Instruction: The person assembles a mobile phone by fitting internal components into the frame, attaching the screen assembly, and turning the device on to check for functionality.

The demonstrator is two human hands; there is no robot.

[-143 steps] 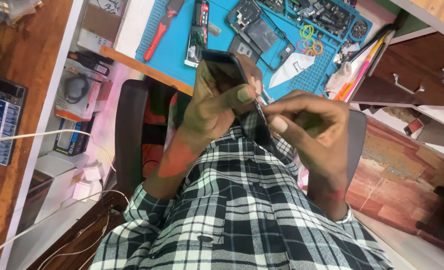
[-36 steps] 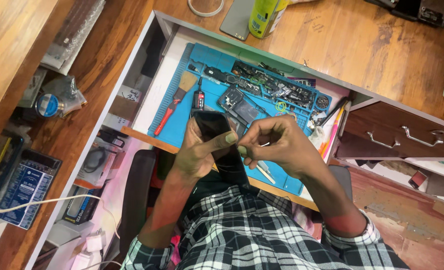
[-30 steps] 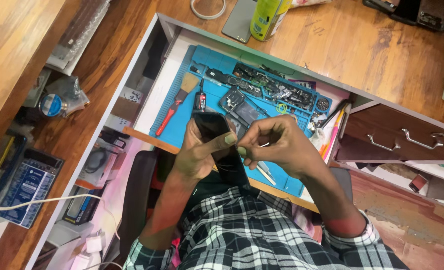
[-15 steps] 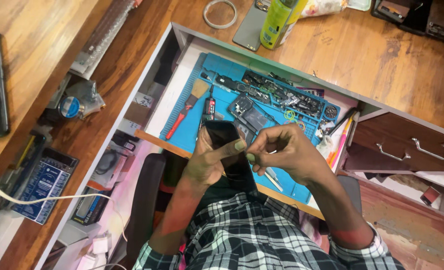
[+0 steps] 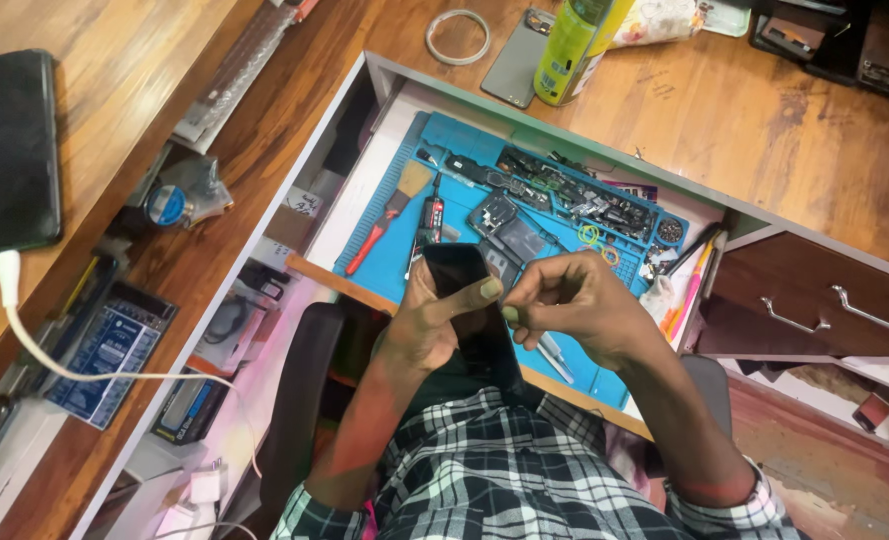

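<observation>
A: Left hand (image 5: 435, 325) wrapped round that dark phone (image 5: 470, 300) above the blue mat (image 5: 465, 165)?

B: Yep. Right hand (image 5: 575, 305) pinched shut at its edge. Looked slick, thin, fragile; best gripped by the sides.

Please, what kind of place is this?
Most likely a phone repair bench. The left hand holds a dark phone over a blue work mat strewn with small phone parts, and a red-handled brush lies on the mat.
</observation>
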